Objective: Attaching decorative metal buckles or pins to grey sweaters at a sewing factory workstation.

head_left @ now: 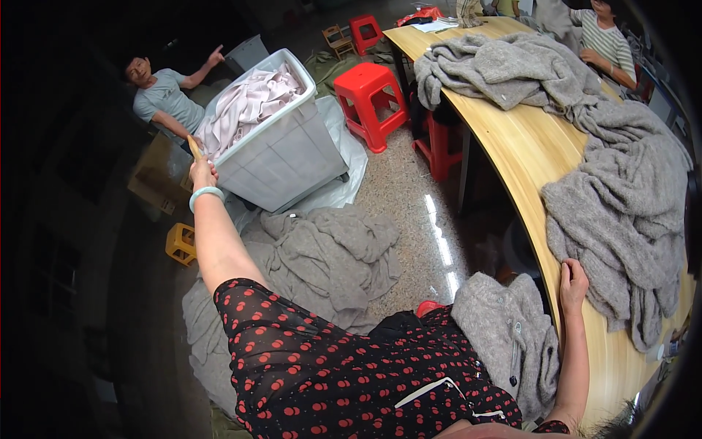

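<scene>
My left arm, with a pale bangle on the wrist, stretches out to the cart's near left corner. The fingers of my left hand (203, 174) are curled. A narrow tan shape (194, 148) stands at their tips beside a co-worker's hand; whether I hold it cannot be made out. At the table's edge, my right hand (574, 287) rests with bent fingers against the grey knitted garments (614, 219); what lies under the fingertips is hidden. Another grey knitted garment (504, 329) with buttons drapes between my lap and the table.
A wheeled white cart (281, 172) holds pale pink cloth (252, 106). A grey cloth heap (322, 256) lies on the floor before it. A red stool (371, 106) stands between cart and wooden table (504, 139). One co-worker (170, 99) is behind the cart, another (610, 44) across the table.
</scene>
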Demonstrator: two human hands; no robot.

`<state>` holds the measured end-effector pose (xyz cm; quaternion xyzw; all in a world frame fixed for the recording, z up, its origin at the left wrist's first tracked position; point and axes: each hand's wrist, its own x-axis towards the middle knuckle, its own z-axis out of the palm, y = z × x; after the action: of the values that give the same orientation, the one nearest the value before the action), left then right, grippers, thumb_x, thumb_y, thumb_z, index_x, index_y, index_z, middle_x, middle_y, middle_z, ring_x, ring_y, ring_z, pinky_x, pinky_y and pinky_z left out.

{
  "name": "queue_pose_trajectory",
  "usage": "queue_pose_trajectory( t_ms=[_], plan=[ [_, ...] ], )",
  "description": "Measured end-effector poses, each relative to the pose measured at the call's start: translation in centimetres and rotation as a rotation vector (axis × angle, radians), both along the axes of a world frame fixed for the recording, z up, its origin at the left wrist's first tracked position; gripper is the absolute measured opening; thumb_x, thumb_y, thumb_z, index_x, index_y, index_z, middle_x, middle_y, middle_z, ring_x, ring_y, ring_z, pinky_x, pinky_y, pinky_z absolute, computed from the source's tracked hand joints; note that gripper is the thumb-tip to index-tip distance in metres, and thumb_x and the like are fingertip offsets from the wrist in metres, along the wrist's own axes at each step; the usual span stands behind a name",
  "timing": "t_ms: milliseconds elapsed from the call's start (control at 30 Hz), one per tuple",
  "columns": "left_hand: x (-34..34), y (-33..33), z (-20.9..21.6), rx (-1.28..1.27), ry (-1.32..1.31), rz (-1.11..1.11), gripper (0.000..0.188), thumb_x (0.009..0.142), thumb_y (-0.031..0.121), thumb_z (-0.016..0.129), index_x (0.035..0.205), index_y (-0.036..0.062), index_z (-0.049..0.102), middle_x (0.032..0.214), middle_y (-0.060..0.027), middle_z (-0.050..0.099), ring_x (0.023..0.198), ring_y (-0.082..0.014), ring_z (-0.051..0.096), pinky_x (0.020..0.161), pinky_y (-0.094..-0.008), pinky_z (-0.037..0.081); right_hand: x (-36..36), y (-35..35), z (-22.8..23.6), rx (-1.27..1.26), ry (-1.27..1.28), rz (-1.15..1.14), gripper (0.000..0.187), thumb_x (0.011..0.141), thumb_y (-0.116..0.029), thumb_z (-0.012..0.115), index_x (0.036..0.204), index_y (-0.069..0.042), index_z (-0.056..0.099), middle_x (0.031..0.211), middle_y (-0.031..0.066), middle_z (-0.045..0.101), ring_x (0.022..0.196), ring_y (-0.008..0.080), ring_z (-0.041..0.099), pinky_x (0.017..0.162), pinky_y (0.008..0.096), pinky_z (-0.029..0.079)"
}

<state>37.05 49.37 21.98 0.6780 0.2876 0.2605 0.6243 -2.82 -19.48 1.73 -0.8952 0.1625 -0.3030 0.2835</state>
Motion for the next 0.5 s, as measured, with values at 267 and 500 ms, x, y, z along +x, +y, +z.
queue_pose_trajectory(
  t_ms=[267,500],
  plan=[
    [1.3,-2.5,0.3,0.063,-0.021,-0.083,0.013,0.082,0.022,0.055,0.081,0.0119,0.047,0.056,-0.0003,0.042,0.04,-0.011,0.039,0.035,-0.0259,0.032,-0.7,0.1,-0.7,-0.022,-0.013,-0.026,0.01,0.082,-0.008,0.053,0.087,0.0,0.057,0.08,0.0153,0.059,0.073,0.0276,0.058,0.068,0.0313,0.045],
    [-1.6,-23.6,1.7,0.364,-0.209,-0.91,0.009,0.088,0.021,0.051,0.088,0.0128,0.049,0.057,0.0064,0.038,0.043,-0.0018,0.032,0.037,-0.0169,0.025,0.0,-0.9,-1.6,0.032,0.016,-0.073,0.015,0.079,-0.014,0.054,0.088,-0.003,0.06,0.081,0.0165,0.059,0.075,0.0324,0.058,0.066,0.0358,0.046]
  ],
)
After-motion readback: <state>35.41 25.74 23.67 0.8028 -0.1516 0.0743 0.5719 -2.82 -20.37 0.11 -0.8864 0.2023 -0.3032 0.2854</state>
